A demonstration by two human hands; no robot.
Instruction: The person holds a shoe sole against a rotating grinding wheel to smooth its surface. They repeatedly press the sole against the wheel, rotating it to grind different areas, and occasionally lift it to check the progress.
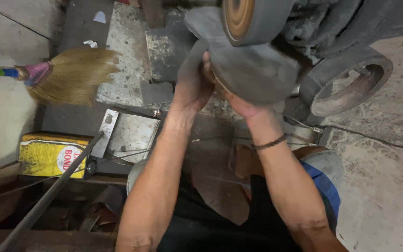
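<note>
Both my hands reach up under a grey, dusty machine housing with a round brown disc on its face. My left hand is wrapped around the housing's left lower edge. Closed fingers of my right hand press against its underside; that wrist wears a dark bead bracelet. What lies between the two hands is hidden by the housing.
A straw broom lies at the left. A yellow tin sits below it, beside a metal plate and a long dark rod. A round metal ring part lies right of the machine on the concrete floor.
</note>
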